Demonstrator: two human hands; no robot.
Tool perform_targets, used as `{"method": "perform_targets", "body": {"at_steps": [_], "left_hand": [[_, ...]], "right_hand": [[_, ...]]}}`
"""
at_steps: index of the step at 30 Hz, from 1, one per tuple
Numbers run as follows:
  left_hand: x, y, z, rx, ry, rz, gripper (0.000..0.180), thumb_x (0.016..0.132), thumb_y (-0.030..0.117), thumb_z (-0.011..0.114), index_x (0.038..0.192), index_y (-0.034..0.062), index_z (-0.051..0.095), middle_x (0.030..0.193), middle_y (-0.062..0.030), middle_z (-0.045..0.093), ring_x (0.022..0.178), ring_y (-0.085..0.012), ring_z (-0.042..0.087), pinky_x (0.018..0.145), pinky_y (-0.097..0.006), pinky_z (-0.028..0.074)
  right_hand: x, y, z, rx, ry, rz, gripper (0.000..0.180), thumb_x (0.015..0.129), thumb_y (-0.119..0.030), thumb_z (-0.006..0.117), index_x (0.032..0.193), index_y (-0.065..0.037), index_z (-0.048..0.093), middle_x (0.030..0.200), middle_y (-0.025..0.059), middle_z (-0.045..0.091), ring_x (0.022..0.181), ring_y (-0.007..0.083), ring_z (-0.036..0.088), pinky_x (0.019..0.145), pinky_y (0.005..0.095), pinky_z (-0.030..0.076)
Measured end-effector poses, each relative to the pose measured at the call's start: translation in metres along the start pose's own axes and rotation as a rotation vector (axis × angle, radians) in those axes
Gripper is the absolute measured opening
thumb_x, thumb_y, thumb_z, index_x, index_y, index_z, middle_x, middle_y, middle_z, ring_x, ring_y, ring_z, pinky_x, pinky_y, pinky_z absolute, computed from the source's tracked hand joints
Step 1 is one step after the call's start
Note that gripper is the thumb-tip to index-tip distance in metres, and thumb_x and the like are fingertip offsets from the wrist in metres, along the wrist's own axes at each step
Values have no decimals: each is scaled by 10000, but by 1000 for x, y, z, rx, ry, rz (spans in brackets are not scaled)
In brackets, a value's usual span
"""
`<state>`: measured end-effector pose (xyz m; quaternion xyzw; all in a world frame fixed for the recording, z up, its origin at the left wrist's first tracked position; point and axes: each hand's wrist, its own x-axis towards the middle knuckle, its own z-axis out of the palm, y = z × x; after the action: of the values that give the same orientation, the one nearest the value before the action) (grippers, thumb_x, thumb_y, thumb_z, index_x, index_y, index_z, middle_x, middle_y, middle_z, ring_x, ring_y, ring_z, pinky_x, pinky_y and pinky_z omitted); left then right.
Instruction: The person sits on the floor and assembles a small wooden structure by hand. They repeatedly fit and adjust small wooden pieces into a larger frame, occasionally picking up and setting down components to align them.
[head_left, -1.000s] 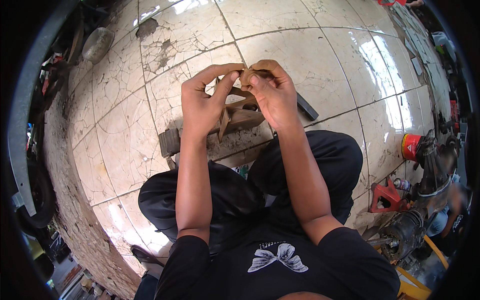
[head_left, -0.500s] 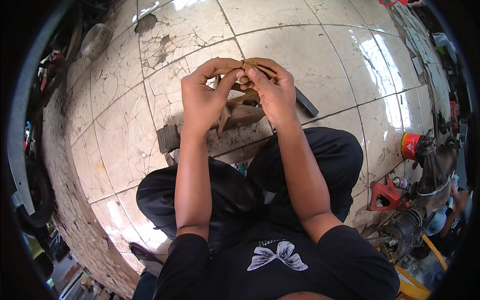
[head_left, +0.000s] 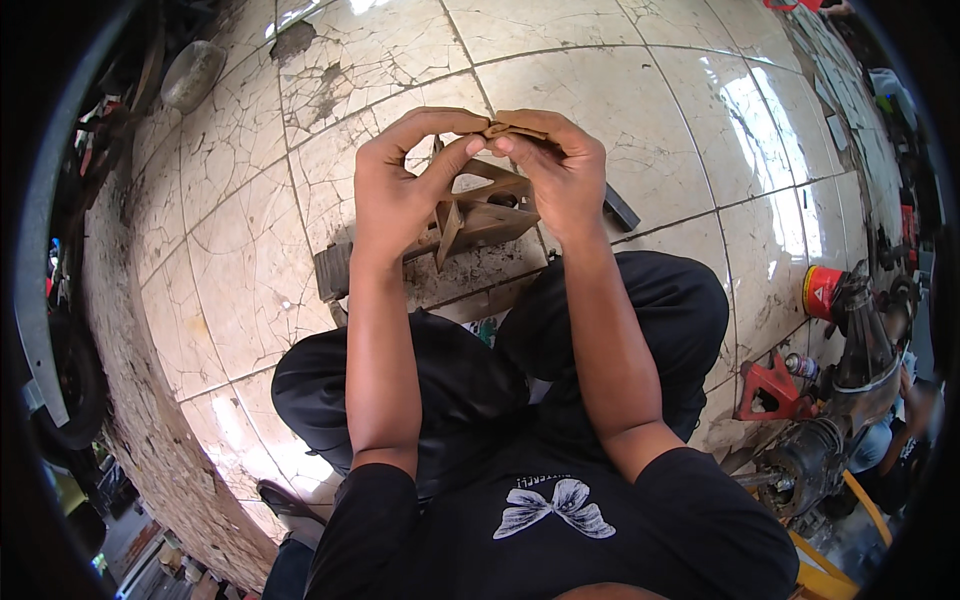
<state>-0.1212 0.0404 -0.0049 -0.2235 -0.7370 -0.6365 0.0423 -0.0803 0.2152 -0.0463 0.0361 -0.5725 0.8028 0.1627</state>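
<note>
Small brown piece (head_left: 503, 130) up between my fingertips, clear of the floor, at the far side of my two hands. Thin, flat, apparently folded or layered; exact material I cannot tell. My judgement: very light, more like stiff paper or card than metal, bendable along a crease, liable to tear if pulled hard. Dull surface, so probably not slippery. Best hold: a light pinch at the edges, near the fold, thumb below and forefinger above.

Left hand (head_left: 392, 182): thumb and forefinger narrowed to a pinch at the piece's left end, a rounded gap behind them. Right hand (head_left: 572, 182): thumb and fingers closed on the rest of it, part of the piece lying along the forefinger. The two sets of fingertips meet or nearly meet; contact between them too small to tell.

Below my hands, on the cracked tile floor (head_left: 640, 130): an angular brown frame (head_left: 490, 228), a ridged dark block (head_left: 333, 272) to its left, a dark bar (head_left: 621, 208) just beyond my right wrist. Neither hand holds any of these.
</note>
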Motion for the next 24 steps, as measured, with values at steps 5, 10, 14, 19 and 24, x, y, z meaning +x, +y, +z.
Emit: {"method": "perform_targets", "body": {"at_steps": [5,10,14,19,24], "left_hand": [[0,-2,0,-46,-52,-17,184,878,9,846,1055,7,798,1019,-62,816,983,-138,733,909,-298,562],[-1,6,1,18,-57,-63,218,862,5,854,1075,13,804,1050,-64,816,991,-138,747,915,-306,570],[0,1,1,62,-53,22,262,866,-3,838,1126,6,802,1075,-85,808,1013,-162,751,922,-310,573],[0,-2,0,72,-53,44,265,874,-11,820,1137,-12,793,1114,-111,790,1034,-197,749,916,-320,577],[-2,-7,0,-36,-35,-7,233,874,-10,822,1106,-16,796,1077,-105,788,998,-184,739,889,-316,573]], "right_hand": [[1,6,-1,80,24,-31,189,946,71,774,1123,62,710,1088,126,771,1018,168,755,925,292,625],[1,10,-3,106,19,-17,181,935,94,774,1097,59,701,1085,128,756,1023,156,743,924,288,622],[0,9,-3,91,-7,-45,185,933,112,763,1091,52,688,1108,129,740,1039,161,737,932,288,623],[-1,5,0,56,-21,-53,210,922,120,769,1090,36,675,1111,119,730,1064,164,731,935,287,624],[-1,3,0,64,-36,-1,203,939,81,772,1121,41,690,1082,99,740,1039,153,737,929,286,628]]}}
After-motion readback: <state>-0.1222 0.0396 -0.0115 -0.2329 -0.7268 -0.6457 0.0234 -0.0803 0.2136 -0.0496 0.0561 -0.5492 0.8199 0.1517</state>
